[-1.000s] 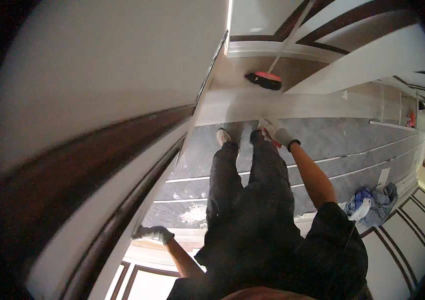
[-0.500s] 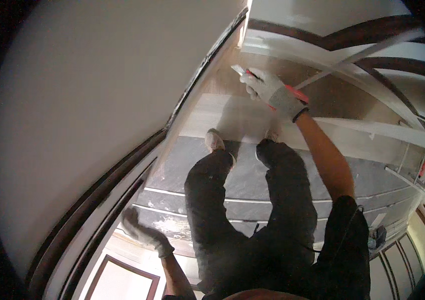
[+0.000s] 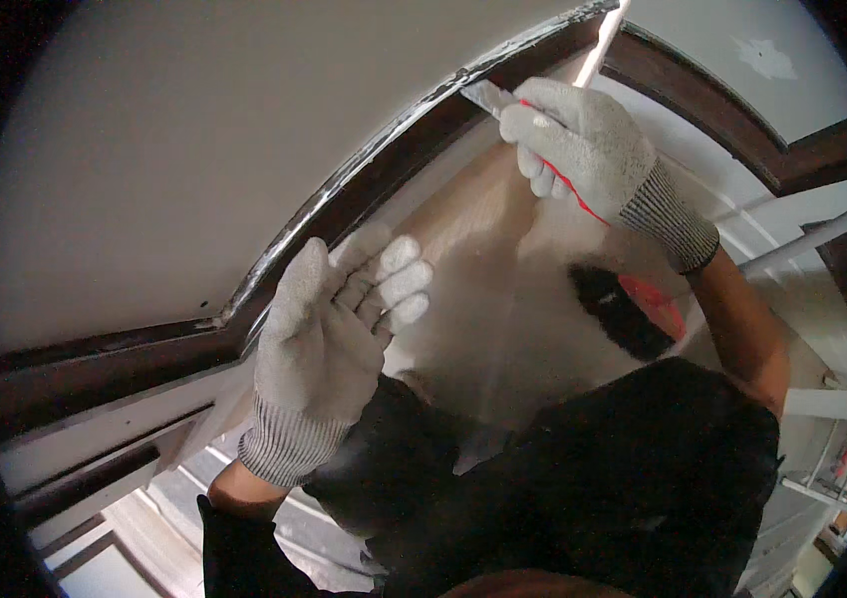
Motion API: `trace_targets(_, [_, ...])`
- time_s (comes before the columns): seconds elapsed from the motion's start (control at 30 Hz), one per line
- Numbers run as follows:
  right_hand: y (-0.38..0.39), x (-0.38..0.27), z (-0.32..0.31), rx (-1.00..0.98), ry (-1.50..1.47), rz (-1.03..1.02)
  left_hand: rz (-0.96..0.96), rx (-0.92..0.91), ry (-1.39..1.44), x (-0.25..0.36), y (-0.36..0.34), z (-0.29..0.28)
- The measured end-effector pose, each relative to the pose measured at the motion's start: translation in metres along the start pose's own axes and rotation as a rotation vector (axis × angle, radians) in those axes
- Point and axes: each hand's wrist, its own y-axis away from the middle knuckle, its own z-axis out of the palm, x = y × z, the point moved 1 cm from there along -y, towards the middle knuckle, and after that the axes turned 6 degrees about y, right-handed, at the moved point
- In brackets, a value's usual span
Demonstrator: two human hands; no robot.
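Note:
My right hand (image 3: pixel 578 140), in a pale knit glove, grips a scraper (image 3: pixel 488 98) with a metal blade and red handle. The blade tip is at the dark wooden moulding (image 3: pixel 538 62) high in the view, near its whitish, rough upper edge; contact is hard to tell. My left hand (image 3: pixel 319 334), gloved too, is palm up with loosely curled, separated fingers and nothing in it, close in front of the same moulding at centre left. A grey wall panel (image 3: pixel 174 169) fills the upper left above the moulding.
A broom (image 3: pixel 623 304) with black bristles and red head lies below my right hand on a dusty light surface, its pale pole running right. Panelled wall (image 3: pixel 722 85) with dark trim turns off at upper right. Metal scaffolding (image 3: pixel 832 468) stands at far lower right; a striped grey floor shows lower left.
Both hands have risen to the moulding: the right with the scraper, the left away from the wall at lower left. The camera view has moved closer to the wall, and my legs are mostly hidden.

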Motion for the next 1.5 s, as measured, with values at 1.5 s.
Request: trace_targets(1.5, [-0.038,0.008,0.031,0.468,0.852,-0.753,0.111,-0.231,0.269,0.011,-0.080,-0.025])
